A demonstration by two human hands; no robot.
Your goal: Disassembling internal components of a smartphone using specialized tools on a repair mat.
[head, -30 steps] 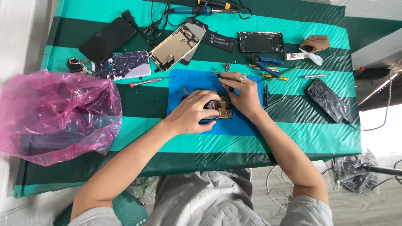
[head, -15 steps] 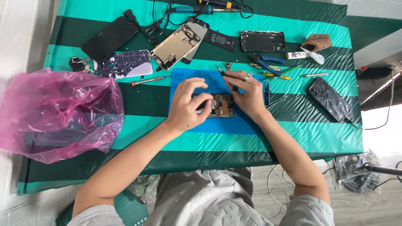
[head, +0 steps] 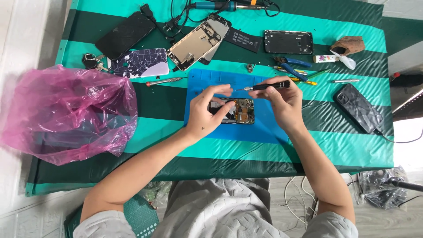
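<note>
Both hands have lifted off the opened phone since a moment ago, when they were pressed down over it. Seen from the head camera, the right hand point(head: 286, 99) now holds a black screwdriver point(head: 266, 86) level above the blue work mat point(head: 264, 128), its fingers pinched around the handle with the thin tip pointing toward the left hand. The left hand point(head: 211, 110) hovers over the near end of the opened phone point(head: 238, 111); its thumb and forefinger are drawn close together near the screwdriver tip, though whether they pinch anything is too small to tell.

That phone lies flat in the middle of the mat, its inner parts facing up, on the green striped counter point(head: 176, 145). A crumpled pink plastic bag point(head: 66, 114) sits well to the left. Beyond the mat lie a second gutted phone shell point(head: 196, 42), a cracked back panel point(head: 141, 61), a dark phone point(head: 125, 35), blue-handled pliers point(head: 291, 66) and a red-tipped screwdriver point(head: 163, 81). A black-cased phone point(head: 359, 108) rests to the right.
</note>
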